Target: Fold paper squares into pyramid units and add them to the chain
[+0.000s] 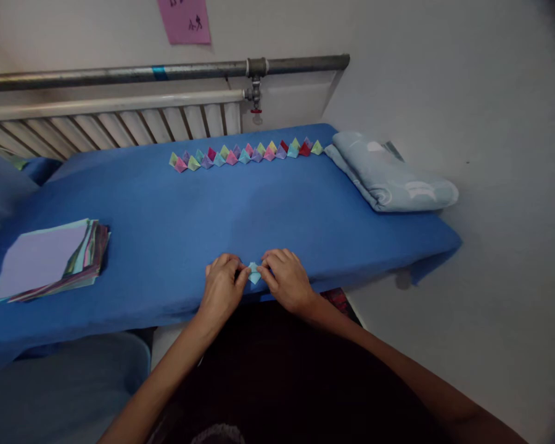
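Note:
A small light-blue folded paper piece (pixel 254 273) is between my two hands, near the front edge of the blue-covered surface (pixel 166 246). My left hand (pixel 224 283) pinches its left side between thumb and fingers. On the right side, my right hand (pixel 285 277) grips it the same way. Part of the paper is hidden behind the fingertips. Farther back, a zigzag row of colourful folded paper pieces (pixel 245 156) lies across the cloth.
A stack of coloured paper sheets (pixel 41 259) lies at the left. A folded pale blanket (pixel 393 179) rests at the right, beside the wall. Behind the surface are a radiator (pixel 120 126) and a metal pipe (pixel 203 71) with a valve.

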Tool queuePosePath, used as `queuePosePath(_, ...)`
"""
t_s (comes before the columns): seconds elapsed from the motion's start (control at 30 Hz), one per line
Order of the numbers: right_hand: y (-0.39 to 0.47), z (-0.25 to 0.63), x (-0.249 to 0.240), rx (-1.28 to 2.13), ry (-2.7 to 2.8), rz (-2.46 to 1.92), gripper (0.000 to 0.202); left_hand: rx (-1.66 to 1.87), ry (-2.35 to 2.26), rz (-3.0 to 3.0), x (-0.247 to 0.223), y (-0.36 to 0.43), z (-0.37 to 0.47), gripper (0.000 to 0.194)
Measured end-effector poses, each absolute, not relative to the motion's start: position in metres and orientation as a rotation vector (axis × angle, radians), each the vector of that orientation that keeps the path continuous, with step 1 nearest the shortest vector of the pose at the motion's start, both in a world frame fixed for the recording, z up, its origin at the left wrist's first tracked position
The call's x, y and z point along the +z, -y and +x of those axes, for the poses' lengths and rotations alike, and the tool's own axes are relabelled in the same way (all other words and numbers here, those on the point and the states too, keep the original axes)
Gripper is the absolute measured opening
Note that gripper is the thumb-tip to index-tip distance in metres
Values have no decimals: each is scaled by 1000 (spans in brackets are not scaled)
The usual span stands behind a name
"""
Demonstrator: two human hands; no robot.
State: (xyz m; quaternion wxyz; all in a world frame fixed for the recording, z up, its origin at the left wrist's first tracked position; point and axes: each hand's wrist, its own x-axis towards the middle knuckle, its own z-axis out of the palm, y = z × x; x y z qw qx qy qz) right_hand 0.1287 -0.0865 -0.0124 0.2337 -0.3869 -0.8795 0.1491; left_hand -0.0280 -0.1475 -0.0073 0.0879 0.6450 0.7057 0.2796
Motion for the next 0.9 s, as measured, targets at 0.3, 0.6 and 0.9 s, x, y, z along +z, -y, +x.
queuePosePath(0.3,86,126,-13,374,2397,-1072,15,760,-2215,1875,-3,143,-19,12)
queuePosePath(0.6,82,122,-7,460,2384,-1168,22,627,-2161,1791,5,139,-27,14)
queuePosePath(0.9,76,123,-8,527,2394,-1139,20,319,-1992,1767,21,124,-47,12)
